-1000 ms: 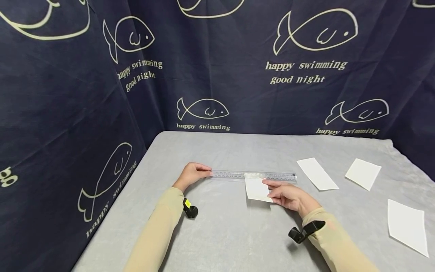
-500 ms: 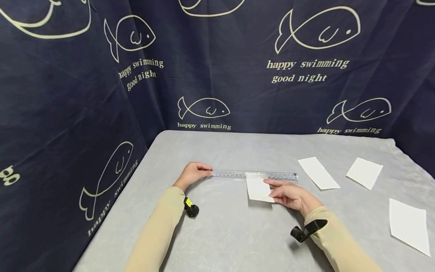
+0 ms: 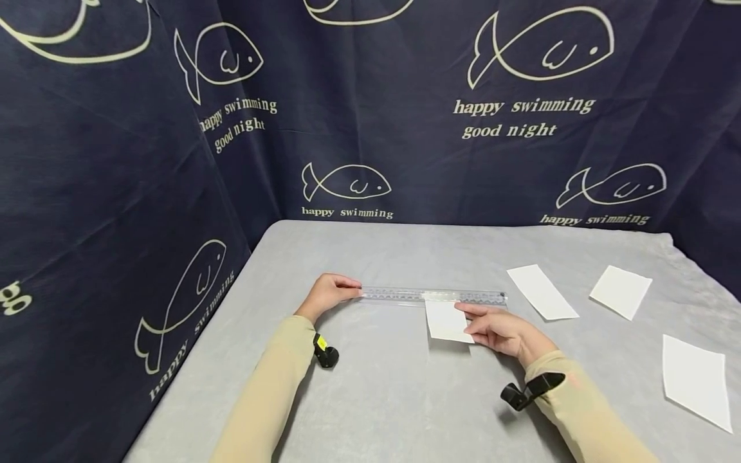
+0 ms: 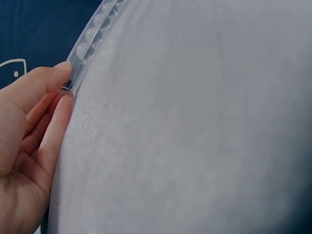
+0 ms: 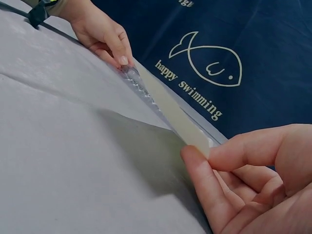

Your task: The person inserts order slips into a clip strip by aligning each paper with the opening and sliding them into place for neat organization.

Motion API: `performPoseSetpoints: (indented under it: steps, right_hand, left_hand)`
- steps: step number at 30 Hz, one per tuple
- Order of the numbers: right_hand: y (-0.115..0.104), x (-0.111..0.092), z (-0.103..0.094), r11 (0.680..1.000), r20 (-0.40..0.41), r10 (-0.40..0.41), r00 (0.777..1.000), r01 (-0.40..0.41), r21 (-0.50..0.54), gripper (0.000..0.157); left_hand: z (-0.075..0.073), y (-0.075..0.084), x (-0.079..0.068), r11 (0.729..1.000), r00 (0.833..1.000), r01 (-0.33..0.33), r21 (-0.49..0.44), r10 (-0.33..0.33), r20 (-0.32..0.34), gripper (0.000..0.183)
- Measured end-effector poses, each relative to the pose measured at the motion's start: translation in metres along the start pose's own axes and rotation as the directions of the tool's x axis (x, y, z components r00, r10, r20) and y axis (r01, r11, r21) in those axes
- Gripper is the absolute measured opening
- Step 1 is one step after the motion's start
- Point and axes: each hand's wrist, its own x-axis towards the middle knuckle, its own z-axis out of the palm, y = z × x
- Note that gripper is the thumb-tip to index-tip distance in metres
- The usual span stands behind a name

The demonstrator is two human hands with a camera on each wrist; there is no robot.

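My left hand [image 3: 326, 297] pinches the left end of a clear plastic ruler [image 3: 393, 294] between thumb and fingers. In the left wrist view, rounded cut-outs show along the ruler [image 4: 92, 36]. A small white piece of paper [image 3: 448, 321] is pinched at its right side by my right hand [image 3: 502, 332], its upper edge at the ruler. Below the paper a shadow falls on the cloth, so its near side is raised. The right wrist view shows this paper [image 5: 173, 109] almost edge-on, hiding part of the ruler.
Right of the ruler lie a long white strip of paper [image 3: 543, 292], a smaller white piece [image 3: 621, 292] and a larger white sheet [image 3: 696, 381]. Grey cloth [image 3: 370, 399] covers the table. Dark blue fish-print curtains [image 3: 405, 128] hang behind and at the left.
The paper and my right hand have slid slightly to the right along the ruler. My left hand keeps its grip on the ruler's end.
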Motion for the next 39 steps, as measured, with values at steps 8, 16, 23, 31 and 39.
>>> performPoseSetpoints:
  steps: [8,16,23,31,39]
  right_hand:
    - [-0.002,-0.007,-0.004,1.0,-0.035,0.001,0.999,-0.001,-0.016,0.059]
    - [-0.002,-0.008,-0.009,1.0,-0.011,-0.003,1.0,0.002,-0.022,0.059]
    - [-0.003,-0.008,-0.009,1.0,0.014,-0.009,1.0,0.009,-0.01,0.054]
    - [-0.002,-0.006,-0.005,0.999,-0.005,-0.008,1.0,0.008,-0.035,0.056]
    - [-0.003,-0.002,0.001,0.999,-0.008,-0.01,1.0,0.009,-0.041,0.06]
  left_hand:
    - [0.002,0.002,0.0,1.0,1.0,0.008,0.007,-0.008,-0.015,0.017]
    - [0.001,0.001,0.001,1.0,1.0,0.014,-0.002,-0.014,0.003,0.017]
    - [0.0,0.001,0.0,1.0,1.0,0.012,0.007,-0.012,-0.005,0.018]
    - [0.0,0.001,-0.001,1.0,0.999,0.026,0.018,-0.026,-0.02,0.017]
    - [0.0,0.002,-0.001,1.0,1.0,0.015,0.014,-0.015,-0.018,0.017]
